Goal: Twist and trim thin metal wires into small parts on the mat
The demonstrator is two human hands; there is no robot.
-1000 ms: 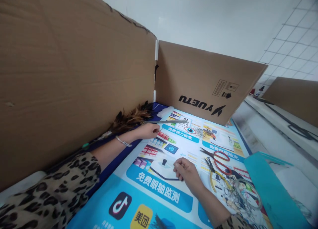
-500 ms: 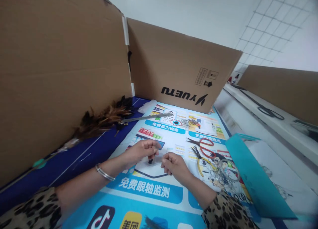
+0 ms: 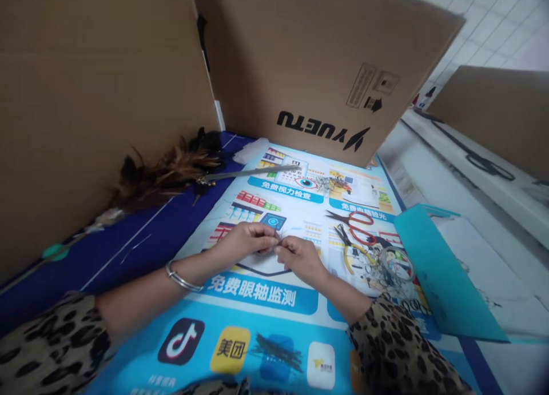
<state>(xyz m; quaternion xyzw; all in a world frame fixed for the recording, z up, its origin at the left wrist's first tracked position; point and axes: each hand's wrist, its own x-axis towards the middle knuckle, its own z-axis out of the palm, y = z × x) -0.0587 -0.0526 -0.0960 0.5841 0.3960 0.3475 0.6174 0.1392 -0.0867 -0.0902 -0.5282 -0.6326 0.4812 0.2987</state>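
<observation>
Over the printed sheet, my left hand (image 3: 257,239) is closed in a pinch, with its fingertips almost touching those of my right hand (image 3: 300,258). My right hand is pinched shut as well. A few fine wire-like strands (image 3: 282,234) stick out where the fingertips meet; the rest of the small piece is hidden by the fingers. To the right of my right hand lie red-handled scissors (image 3: 361,219) and yellow-handled pliers (image 3: 346,258). Beside them is a tangle of thin wire with a clear ring-shaped coil (image 3: 412,269).
A bundle of short dark wires (image 3: 281,352) lies near the front. Cardboard panels (image 3: 300,58) rise at the back and left. A feather duster (image 3: 171,166) rests along the left panel. On the right stands a teal-edged box (image 3: 441,275); a small wire pile (image 3: 330,183) lies farther back.
My two hands have come together at the fingertips, having been slightly apart. The camera view has tilted downward, bringing more of the sheet's front into sight.
</observation>
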